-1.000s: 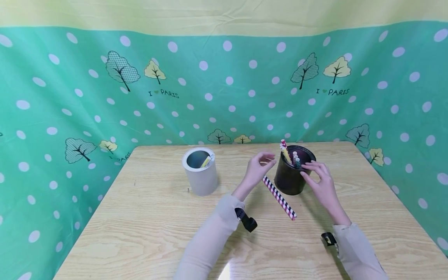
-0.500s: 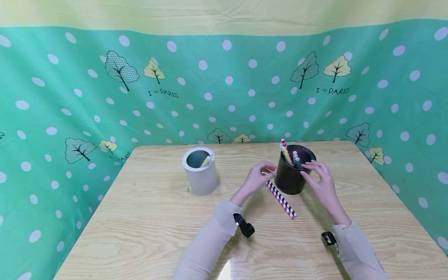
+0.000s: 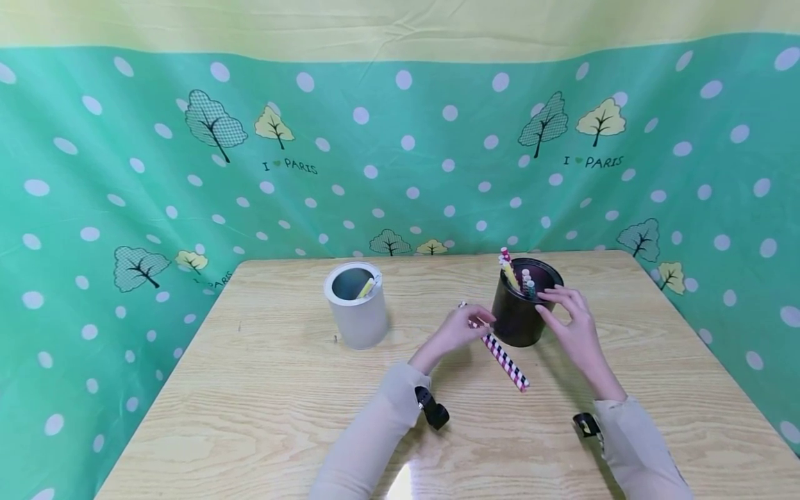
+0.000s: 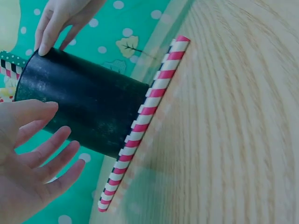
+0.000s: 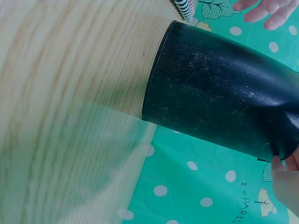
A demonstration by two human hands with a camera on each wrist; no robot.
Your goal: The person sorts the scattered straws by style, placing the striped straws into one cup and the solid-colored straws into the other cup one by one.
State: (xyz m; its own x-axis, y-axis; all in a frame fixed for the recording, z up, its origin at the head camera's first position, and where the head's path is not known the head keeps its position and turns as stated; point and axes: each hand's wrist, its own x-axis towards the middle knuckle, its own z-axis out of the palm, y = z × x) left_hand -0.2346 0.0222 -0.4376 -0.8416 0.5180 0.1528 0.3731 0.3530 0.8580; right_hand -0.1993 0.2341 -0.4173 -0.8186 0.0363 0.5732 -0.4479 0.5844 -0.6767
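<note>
A black cup [image 3: 514, 322] stands upright at the right, with several patterned sticks, striped paper straws by their look, inside. The fingers and thumb of my right hand [image 3: 578, 332] pinch its rim. Two striped straws [image 3: 509, 364] lie side by side on the table in front of the cup. Seen from the left wrist, the red-and-white straw [image 4: 145, 112] covers most of a black-and-white one. My left hand [image 3: 456, 330] hovers low over their far end, palm toward the cup. Its fingers are relaxed and spread, with nothing between them.
A white cup [image 3: 362, 326] holding a yellow-and-white stick [image 3: 367, 288] stands left of my left hand. A green dotted cloth [image 3: 406, 173] hangs behind the back edge of the wooden table [image 3: 250, 403] and along both sides.
My left hand has come down and a little toward me, from beside the black cup's rim to over the straws. The right hand keeps its place on the rim.
</note>
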